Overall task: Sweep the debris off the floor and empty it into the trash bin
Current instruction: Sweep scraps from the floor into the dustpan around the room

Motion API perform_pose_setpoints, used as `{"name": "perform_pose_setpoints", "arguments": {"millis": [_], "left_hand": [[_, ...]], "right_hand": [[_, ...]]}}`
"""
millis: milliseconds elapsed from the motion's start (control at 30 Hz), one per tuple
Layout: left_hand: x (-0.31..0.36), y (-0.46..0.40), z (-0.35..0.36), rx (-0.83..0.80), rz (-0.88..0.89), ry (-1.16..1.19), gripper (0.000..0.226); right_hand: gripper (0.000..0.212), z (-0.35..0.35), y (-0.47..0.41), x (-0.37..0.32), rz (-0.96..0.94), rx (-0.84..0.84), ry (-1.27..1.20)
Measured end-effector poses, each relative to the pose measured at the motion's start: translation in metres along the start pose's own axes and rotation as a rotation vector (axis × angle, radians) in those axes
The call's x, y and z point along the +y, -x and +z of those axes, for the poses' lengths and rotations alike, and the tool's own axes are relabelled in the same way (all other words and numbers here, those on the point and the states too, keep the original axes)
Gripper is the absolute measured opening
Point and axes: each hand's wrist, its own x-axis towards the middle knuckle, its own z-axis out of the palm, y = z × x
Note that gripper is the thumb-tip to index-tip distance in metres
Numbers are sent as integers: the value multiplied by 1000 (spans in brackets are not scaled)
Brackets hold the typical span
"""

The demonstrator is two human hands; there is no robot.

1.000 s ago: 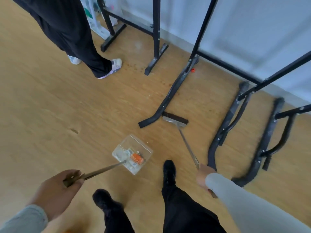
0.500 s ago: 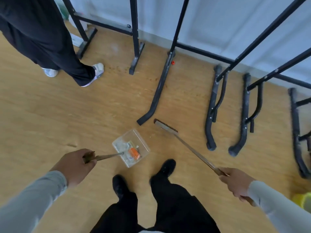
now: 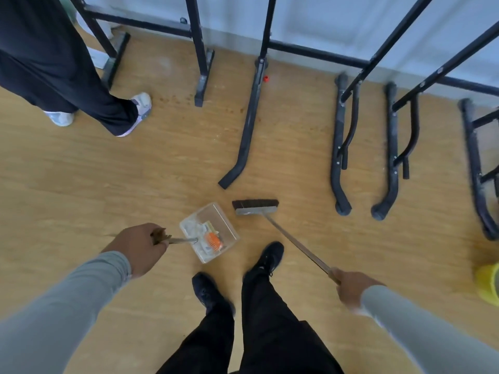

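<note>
head view: at lower left, the left hand (image 3: 137, 247) grips the handle of a clear dustpan (image 3: 210, 232) at frame centre, holding white scraps and an orange piece (image 3: 213, 240). at lower right, the right hand (image 3: 351, 288) curls round the broom (image 3: 255, 207) stick, bristles just right of the dustpan. a yellow bin (image 3: 490, 283), seemingly, sits at the right edge.

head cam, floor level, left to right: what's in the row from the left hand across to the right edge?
left hand → clear dustpan holding debris → broom head → right hand → yellow bin
</note>
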Motion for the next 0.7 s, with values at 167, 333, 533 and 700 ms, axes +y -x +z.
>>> {"name": "perform_pose_setpoints", "arguments": {"millis": [167, 333, 533, 700], "left_hand": [[4, -16, 3, -27, 49, -48, 14], [7, -34, 17, -39, 73, -49, 14], [3, -39, 23, -18, 62, -55, 15], [10, -38, 34, -1, 83, -37, 16]], "right_hand": [[41, -19, 39, 53, -26, 43, -282], [30, -21, 40, 44, 71, 71, -619], [48, 4, -22, -71, 67, 10, -401], [48, 29, 22, -98, -61, -178, -322]]}}
